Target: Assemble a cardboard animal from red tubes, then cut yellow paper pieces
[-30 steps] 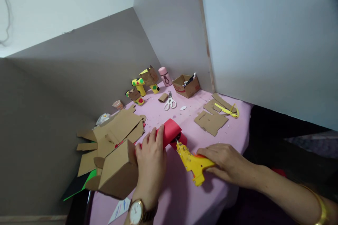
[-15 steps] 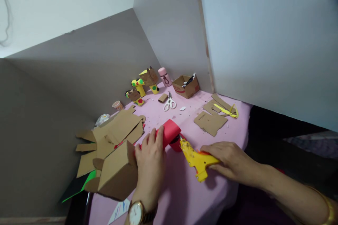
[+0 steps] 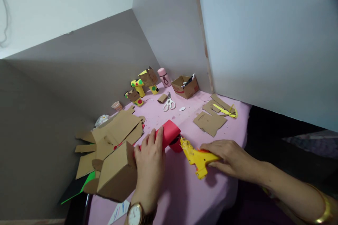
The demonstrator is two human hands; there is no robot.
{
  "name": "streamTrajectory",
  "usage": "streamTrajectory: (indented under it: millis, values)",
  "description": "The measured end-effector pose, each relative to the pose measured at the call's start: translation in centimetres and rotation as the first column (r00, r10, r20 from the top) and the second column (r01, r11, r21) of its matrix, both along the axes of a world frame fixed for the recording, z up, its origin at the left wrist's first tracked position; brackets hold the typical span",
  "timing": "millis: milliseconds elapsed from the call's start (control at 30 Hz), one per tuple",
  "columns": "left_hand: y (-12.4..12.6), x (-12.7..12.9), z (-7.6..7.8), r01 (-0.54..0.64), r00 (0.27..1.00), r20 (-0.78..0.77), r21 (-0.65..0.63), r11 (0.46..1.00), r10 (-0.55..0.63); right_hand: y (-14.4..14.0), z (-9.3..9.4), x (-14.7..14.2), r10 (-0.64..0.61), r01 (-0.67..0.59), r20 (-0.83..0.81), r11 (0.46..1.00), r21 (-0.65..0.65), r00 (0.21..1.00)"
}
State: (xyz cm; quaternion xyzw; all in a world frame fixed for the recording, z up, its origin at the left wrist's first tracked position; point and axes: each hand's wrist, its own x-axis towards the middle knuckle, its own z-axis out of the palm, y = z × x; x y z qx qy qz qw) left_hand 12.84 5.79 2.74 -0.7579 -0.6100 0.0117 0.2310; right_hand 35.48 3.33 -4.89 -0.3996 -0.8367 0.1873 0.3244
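Observation:
My left hand (image 3: 150, 158) is closed over a red paper-covered tube (image 3: 169, 132), its fingers wrapped across the top. A cardboard box shape (image 3: 118, 172) with rounded ear-like pieces sits against the tube's left end, beside my wrist. In my right hand (image 3: 224, 156) is a yellow glue gun (image 3: 196, 156), gripped by its handle. The gun's nozzle points at a second, shorter red piece (image 3: 176, 145) under the tube's right end; whether the tip touches it is hard to tell.
Flat cardboard (image 3: 116, 130) lies at left. White-handled scissors (image 3: 169, 103), an open box (image 3: 185, 88), a pink bottle (image 3: 164, 78) and yellow spotted cardboard animals (image 3: 148, 79) stand or lie farther back. A paper cup (image 3: 117, 105) is at the back left, cardboard scraps (image 3: 210, 123) at right.
The view has shifted very slightly. Both hands, the red tube and the glue gun keep nearly the same places, the gun tilting up a little at its handle end.

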Motion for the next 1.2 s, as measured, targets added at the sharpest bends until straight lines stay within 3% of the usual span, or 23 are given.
streamTrajectory:
  millis: [533,767,1000,1200]
  values:
    - [0.1,0.0,-0.1,0.004,1.0,0.007,-0.01,1.0,-0.004,0.1,-0.5,0.2,-0.03,0.03,0.026,0.999,0.015,0.999]
    - [0.1,0.1,-0.3,-0.002,1.0,-0.024,-0.006,1.0,0.002,-0.1,-0.8,0.5,-0.021,0.019,-0.05,0.999,-0.049,0.999]
    - [-0.4,0.4,-0.8,0.014,0.997,-0.078,0.026,1.0,-0.012,-0.9,-1.8,1.1,-0.098,0.082,-0.096,0.984,-0.155,0.991]
    - [-0.7,0.6,-0.8,0.011,0.996,-0.087,0.014,1.0,-0.009,-0.9,-2.6,1.1,-0.131,0.108,-0.138,0.981,-0.161,0.982]
